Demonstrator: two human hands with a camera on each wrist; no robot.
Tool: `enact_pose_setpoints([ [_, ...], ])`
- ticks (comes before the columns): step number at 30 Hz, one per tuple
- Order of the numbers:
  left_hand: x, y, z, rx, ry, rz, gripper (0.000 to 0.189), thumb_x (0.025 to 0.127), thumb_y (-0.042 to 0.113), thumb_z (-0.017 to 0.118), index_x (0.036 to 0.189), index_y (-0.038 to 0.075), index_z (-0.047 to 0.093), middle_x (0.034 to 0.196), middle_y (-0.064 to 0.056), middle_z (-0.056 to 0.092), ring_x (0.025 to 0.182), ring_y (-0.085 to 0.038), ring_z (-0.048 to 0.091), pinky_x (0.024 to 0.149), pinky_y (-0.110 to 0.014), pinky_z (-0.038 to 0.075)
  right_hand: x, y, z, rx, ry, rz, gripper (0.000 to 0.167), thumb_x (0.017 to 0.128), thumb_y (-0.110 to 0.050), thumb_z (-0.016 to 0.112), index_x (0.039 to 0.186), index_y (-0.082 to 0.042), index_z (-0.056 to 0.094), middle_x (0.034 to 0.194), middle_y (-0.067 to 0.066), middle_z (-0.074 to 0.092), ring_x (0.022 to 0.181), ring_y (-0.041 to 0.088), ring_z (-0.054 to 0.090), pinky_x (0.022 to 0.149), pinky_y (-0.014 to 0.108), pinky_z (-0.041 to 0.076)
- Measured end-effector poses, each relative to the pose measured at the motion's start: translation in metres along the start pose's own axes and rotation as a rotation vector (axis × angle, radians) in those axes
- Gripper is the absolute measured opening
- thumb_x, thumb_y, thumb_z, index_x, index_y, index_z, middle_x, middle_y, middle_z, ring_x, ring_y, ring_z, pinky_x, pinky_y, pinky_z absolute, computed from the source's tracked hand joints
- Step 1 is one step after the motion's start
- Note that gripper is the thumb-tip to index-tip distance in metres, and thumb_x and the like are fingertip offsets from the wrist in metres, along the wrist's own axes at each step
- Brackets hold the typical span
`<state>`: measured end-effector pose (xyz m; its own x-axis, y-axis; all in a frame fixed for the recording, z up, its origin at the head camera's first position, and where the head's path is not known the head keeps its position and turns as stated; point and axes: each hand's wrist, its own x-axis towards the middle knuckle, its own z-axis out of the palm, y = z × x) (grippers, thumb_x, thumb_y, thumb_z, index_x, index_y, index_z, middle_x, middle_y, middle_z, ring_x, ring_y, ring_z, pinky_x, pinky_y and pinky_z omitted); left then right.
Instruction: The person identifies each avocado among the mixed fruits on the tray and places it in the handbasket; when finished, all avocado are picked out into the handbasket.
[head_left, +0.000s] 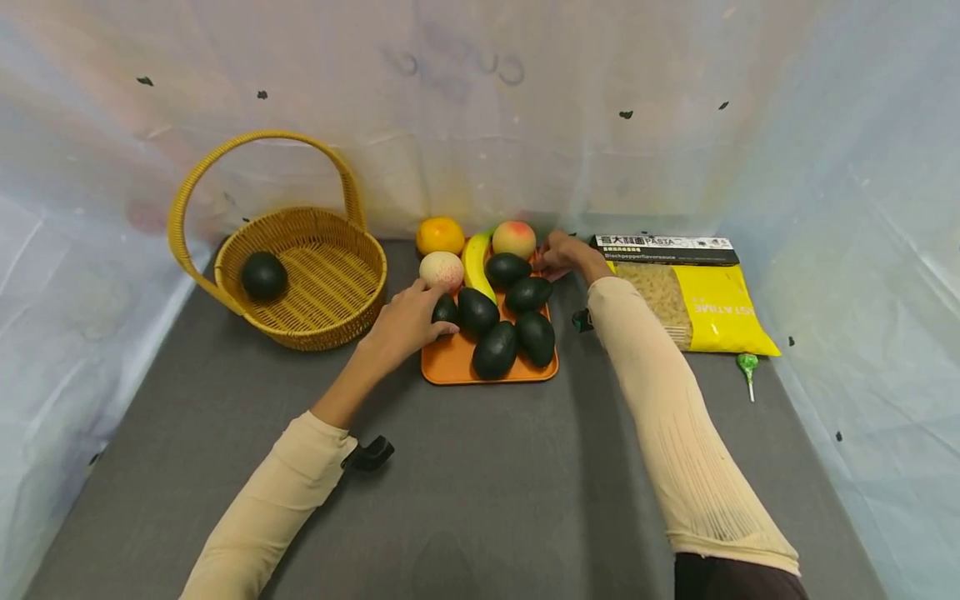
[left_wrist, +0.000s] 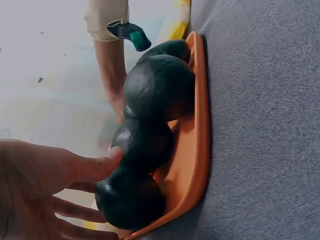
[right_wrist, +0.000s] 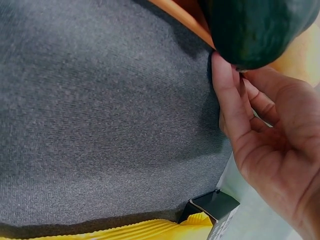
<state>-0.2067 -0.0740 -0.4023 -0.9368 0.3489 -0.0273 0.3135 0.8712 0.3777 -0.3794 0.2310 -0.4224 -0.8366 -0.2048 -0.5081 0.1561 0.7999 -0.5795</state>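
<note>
I've got the left hand (head_left: pixel 401 327) loosely spread around an avocado (head_left: pixel 445 310), ungripped, the right hand (head_left: pixel 564 255) bent beside the tray (head_left: pixel 444 365), perhaps to brace it, hold unclear.

Shallow orange tray (head_left: pixel 446 363), rounded corners, lying flat; on it six dark green avocados (head_left: pixel 495 350), whole, rounded, clustered close together, the nearest tilted toward the back right, the leftmost avocado (head_left: pixel 445 308) partly hidden

tray (head_left: pixel 450 367): smooth plastic | avocados (head_left: pixel 495 350): slightly pebbled | basket (head_left: pixel 322 338): woven | tabletop (head_left: pixel 525 467): matt cloth
</note>
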Motion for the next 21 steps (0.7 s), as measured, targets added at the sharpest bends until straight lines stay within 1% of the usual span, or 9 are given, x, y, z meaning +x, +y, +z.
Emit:
enact_pose_setpoints([
  [5,0.002,-0.002,0.004,-0.016,-0.012,-0.002,0.073,0.09,0.04,0.082,0.151,0.014,0.053,0.143,-0.023,0.056,0.116,-0.046,0.066,0.089,-0.062,0.059,-0.002,0.0,0.0,-0.003,0.006,-0.014,0.02,0.102,-0.013,0.067,0.112,0.003,0.07,0.097,0.011,0.07,0.08,0.017,0.072,0.083,0.035,0.065],
  [9,0.004,0.0,0.006,-0.021,-0.03,0.003,0.076,0.09,0.038,0.082,0.154,0.014,0.05,0.149,-0.024,0.055,0.12,-0.048,0.065,0.092,-0.062,0.059,-0.003,0.001,0.001,-0.016,0.018,-0.024,0.019,0.102,-0.013,0.067,0.112,0.003,0.071,0.095,0.01,0.07,0.078,0.015,0.072,0.083,0.035,0.065],
  [15,0.004,0.0,0.008,-0.03,-0.037,0.002,0.079,0.091,0.035,0.082,0.157,0.012,0.047,0.155,-0.024,0.052,0.125,-0.052,0.062,0.096,-0.064,0.056,-0.005,0.001,0.002,-0.006,0.035,-0.047,0.017,0.103,-0.013,0.066,0.11,0.002,0.07,0.098,0.011,0.069,0.084,0.019,0.072,0.085,0.036,0.065],
  [18,0.003,0.001,0.01,-0.029,-0.037,0.011,0.077,0.092,0.033,0.081,0.157,0.01,0.048,0.157,-0.023,0.05,0.128,-0.05,0.061,0.097,-0.063,0.057,-0.006,0.0,0.003,0.0,0.034,-0.045,0.014,0.103,-0.012,0.066,0.108,0.001,0.069,0.099,0.011,0.069,0.085,0.019,0.072,0.085,0.036,0.065],
  [21,0.003,0.001,0.013,-0.019,-0.032,0.038,0.071,0.093,0.03,0.081,0.154,0.008,0.051,0.154,-0.024,0.053,0.127,-0.048,0.063,0.096,-0.059,0.059,-0.006,0.001,0.003,0.002,0.025,-0.024,0.014,0.102,-0.014,0.067,0.107,-0.001,0.068,0.098,0.01,0.069,0.084,0.018,0.072,0.084,0.035,0.065],
])
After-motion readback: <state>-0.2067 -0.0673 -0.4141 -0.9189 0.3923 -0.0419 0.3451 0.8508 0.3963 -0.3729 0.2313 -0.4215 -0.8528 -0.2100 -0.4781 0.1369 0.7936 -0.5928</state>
